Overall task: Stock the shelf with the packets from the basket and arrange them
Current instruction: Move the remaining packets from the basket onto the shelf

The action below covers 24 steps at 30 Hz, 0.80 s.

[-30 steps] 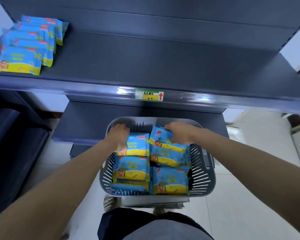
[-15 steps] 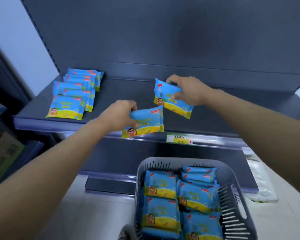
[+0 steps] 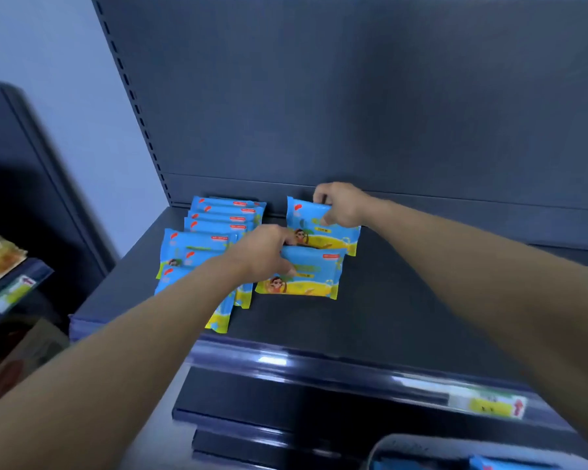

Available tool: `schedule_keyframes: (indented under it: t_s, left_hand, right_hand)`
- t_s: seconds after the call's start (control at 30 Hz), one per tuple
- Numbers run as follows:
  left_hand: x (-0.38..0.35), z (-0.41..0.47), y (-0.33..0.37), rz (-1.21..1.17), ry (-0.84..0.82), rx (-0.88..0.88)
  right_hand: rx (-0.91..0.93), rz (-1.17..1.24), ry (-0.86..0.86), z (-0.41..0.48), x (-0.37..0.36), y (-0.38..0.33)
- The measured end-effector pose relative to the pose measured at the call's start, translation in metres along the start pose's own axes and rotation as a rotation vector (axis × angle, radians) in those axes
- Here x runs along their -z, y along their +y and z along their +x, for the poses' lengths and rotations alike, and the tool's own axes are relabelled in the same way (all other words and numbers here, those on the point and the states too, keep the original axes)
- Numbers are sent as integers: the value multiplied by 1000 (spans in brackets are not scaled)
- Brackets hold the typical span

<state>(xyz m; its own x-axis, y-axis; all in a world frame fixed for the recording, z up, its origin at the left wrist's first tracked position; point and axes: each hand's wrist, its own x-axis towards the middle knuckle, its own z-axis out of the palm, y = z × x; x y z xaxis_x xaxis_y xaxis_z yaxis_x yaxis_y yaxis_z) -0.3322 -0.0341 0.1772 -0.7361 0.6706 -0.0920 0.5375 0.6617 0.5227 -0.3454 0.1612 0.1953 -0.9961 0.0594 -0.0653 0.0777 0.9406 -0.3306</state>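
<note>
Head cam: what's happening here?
A person is stocking a dark shelf with blue-and-yellow packets. The left grip holds the front packet, and the right grip holds the rear packet near the back panel. The two start a second column just right of the overlapping row of packets at the shelf's left end. Whether both fully rest on the shelf is unclear. The basket shows at the bottom edge.

Two bare hands on a dark shelf (image 3: 370, 300). The left hand (image 3: 263, 254) grips a front packet (image 3: 306, 274); the right hand (image 3: 342, 205) pinches a back packet (image 3: 319, 232), beside a packet row (image 3: 214, 232).
</note>
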Motion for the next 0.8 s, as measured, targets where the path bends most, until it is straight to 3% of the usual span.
schedule_keyframes:
  t_s: [0.4,0.8]
  left_hand:
    - [7,72,-47,207,-24,-27]
    - [-2,117,-48,487,101,-64]
  right_hand:
    - [-53,-73,150,73,-38,6]
    - [13,-308,309,2,-15,15]
